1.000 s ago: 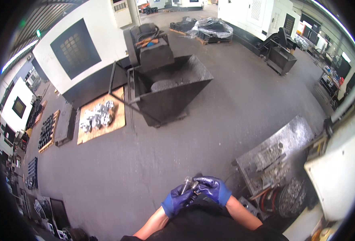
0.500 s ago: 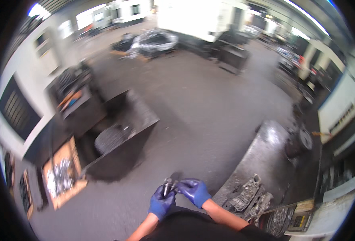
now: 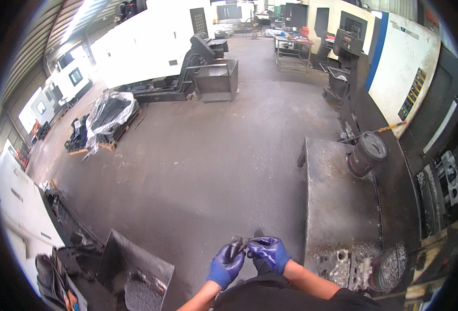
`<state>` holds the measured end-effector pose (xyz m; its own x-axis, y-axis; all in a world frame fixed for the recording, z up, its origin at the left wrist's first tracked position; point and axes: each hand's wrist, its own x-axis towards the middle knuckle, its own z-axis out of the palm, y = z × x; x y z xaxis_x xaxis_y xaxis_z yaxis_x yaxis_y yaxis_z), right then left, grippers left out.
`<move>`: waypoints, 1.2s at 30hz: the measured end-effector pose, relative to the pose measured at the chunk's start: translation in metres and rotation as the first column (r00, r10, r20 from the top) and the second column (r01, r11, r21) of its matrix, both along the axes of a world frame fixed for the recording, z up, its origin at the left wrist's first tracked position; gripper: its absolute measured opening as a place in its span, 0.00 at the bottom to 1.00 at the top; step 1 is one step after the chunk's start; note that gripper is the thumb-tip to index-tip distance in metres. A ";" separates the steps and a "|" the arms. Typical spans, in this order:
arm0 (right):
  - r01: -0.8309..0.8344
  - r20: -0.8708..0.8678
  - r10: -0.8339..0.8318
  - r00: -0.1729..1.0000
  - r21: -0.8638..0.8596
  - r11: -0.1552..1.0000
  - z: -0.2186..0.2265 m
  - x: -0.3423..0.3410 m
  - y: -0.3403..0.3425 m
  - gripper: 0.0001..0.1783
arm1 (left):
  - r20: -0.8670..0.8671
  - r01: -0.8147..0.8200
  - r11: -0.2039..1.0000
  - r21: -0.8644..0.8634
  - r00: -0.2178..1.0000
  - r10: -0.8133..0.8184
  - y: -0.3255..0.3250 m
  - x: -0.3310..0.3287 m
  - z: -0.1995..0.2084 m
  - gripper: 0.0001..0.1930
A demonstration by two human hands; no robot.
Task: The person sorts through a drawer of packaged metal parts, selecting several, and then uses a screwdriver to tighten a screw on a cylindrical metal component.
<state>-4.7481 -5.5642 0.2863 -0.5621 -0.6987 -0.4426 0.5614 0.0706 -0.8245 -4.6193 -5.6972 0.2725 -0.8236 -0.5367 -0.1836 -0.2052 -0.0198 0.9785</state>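
Note:
My left hand (image 3: pixel 226 266), in a blue glove, is closed around a small dark metal cylindrical part (image 3: pixel 236 244) held upright in front of my body. My right hand (image 3: pixel 270 254), gloved the same way, is pinched right beside that part. Its fingertips meet a small greyish bit that I cannot make out. Both hands are over the floor, left of the grey metal table (image 3: pixel 338 202). On the near end of that table lie rough metal castings (image 3: pixel 345 267).
A dark bucket (image 3: pixel 362 158) stands on the table's right side; another container (image 3: pixel 388 269) of metal chips is near the castings. An open metal bin (image 3: pixel 159 267) stands at lower left. Farther off are a plastic-wrapped pallet load (image 3: pixel 112 114), a grey cart (image 3: pixel 216 82) and white machines (image 3: pixel 405 67).
My view has swung to the right and along the aisle, so the bin has shifted to the lower left and more of the table shows. Both hands stay together at the small part.

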 end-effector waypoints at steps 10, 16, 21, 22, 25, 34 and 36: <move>0.031 -0.084 -0.033 0.996 -0.029 0.999 -0.016 -0.277 -0.154 0.11 | 0.056 -0.037 0.999 -0.007 0.998 0.037 -0.142 -0.285 0.005 0.14; 0.032 -0.496 -0.032 0.868 -0.008 0.999 -0.023 -0.426 -0.234 0.09 | 0.117 -0.082 0.989 0.127 0.991 0.067 -0.221 -0.433 -0.006 0.12; 0.037 -0.648 -0.036 0.761 -0.012 0.999 -0.047 -0.578 -0.296 0.10 | 0.157 -0.061 0.970 0.234 0.987 0.024 -0.289 -0.590 -0.003 0.12; 0.057 -0.649 -0.048 0.760 -0.007 0.998 -0.048 -0.610 -0.307 0.10 | 0.132 -0.010 0.972 0.236 0.991 -0.022 -0.307 -0.623 -0.010 0.12; 0.124 -0.516 -0.123 0.848 -0.033 0.992 -0.058 -0.713 -0.325 0.12 | 0.155 0.116 0.948 0.295 0.974 -0.167 -0.363 -0.725 -0.008 0.13; 0.729 -0.147 -0.734 0.663 0.353 0.587 -0.133 -0.970 -0.274 0.13 | 0.087 0.374 0.745 0.552 0.863 -0.498 -0.470 -1.040 -0.005 0.16; 0.706 -0.086 -0.774 0.628 0.482 0.519 -0.167 -1.025 -0.268 0.12 | 0.112 0.345 0.737 0.582 0.863 -0.492 -0.491 -1.106 -0.015 0.15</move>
